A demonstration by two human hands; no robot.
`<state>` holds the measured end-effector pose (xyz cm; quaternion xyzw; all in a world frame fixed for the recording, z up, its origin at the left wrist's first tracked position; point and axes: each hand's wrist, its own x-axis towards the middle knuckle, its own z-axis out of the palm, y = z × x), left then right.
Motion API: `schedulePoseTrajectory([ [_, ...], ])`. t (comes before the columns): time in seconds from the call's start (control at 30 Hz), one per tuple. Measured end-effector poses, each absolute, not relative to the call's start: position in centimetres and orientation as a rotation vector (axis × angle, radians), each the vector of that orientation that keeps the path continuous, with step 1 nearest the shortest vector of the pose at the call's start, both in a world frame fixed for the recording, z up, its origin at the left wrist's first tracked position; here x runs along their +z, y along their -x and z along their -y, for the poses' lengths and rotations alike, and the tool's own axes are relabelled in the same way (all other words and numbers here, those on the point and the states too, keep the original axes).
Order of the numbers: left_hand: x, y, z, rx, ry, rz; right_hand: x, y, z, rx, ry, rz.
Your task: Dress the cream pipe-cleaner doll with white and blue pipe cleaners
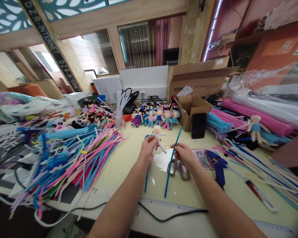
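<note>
My left hand [147, 149] is closed around a small pale pipe-cleaner doll [157, 135], held upright over the pale yellow table [129, 155]. A blue pipe cleaner [146, 178] also hangs down from that hand. My right hand [185, 154] pinches a second long blue pipe cleaner [173, 162], which slants from upper right down to the table. Scissors [178, 168] lie just under my right hand. A blue glue gun [218, 167] rests to its right.
A heap of coloured pipe cleaners [84, 155] covers the left side. Finished dolls [156, 117] stand in a row at the back, by open cardboard boxes [196, 96] and a black phone [199, 125]. Pink and blue bundles [250, 119] lie right. A black cable [169, 216] crosses the front edge.
</note>
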<state>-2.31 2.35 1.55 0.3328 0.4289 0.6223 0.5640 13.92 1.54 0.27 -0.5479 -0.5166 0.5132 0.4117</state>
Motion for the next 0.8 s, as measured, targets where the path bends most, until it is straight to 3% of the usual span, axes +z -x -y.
schedulePoseTrajectory([
  [0.43, -1.3, 2.7, -2.8, 1.391, -0.822, -1.129, 0.4, -14.3, -0.3, 1.264, 1.157, 1.248],
  [0.8, -1.2, 2.7, -2.1, 1.479, -1.271, -1.335, 1.5, -14.9, 1.0, 0.708, 1.222, 1.545],
])
